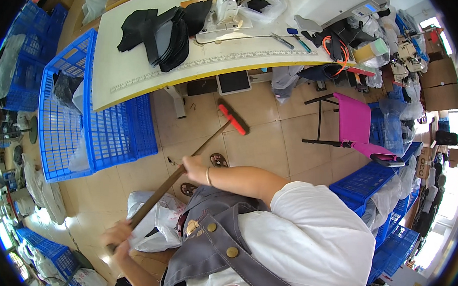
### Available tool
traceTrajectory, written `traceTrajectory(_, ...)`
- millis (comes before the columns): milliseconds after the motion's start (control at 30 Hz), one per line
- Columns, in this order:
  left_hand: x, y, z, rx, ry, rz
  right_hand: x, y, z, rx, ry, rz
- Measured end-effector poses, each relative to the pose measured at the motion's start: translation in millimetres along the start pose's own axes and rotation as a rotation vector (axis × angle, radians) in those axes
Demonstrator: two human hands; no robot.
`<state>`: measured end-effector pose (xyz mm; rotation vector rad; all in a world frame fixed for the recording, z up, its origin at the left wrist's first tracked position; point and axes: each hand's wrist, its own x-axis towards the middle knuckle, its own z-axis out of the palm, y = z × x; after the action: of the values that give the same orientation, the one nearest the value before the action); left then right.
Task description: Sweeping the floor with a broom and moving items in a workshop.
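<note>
A broom with a long brown handle [158, 195] runs slantwise across the lower middle of the head view. Its red head with dark bristles [233, 120] rests on the tiled floor in front of the sewing table. My right hand [196, 170], with a bracelet at the wrist, is wrapped round the handle partway along. Near the handle's top end, my left hand [118, 236] is closed round it too, slightly blurred. A white plastic bag [156, 222] lies beside the handle, close to my apron. My sandalled feet [218, 160] show just below the broom head.
A white sewing table [138, 85] with a yellow edge carries dark cut pieces [167, 34] and a sewing machine [230, 12]. A blue crate [115, 131] stands to its left. On the right are a pink chair [352, 119] and more blue crates [362, 181]. A pedal [233, 83] sits under the table.
</note>
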<state>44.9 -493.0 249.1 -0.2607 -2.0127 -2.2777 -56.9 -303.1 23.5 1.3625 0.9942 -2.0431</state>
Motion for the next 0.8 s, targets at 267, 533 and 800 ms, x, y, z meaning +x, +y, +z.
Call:
traceTrajectory(267, -7, -22, -47, -0.161, 0.365, -0.034, 2, 16, 1, -0.030, -0.031, 0.071)
traceTrajectory(533, 48, -181, 44, -0.163, 0.022, -0.319, 181, -80, -101, 0.061, 0.413, -0.225)
traceTrajectory(800, 4, -214, -40, -0.457, 0.474, -0.416, 249, -5, -17, -0.552, 0.628, -0.194)
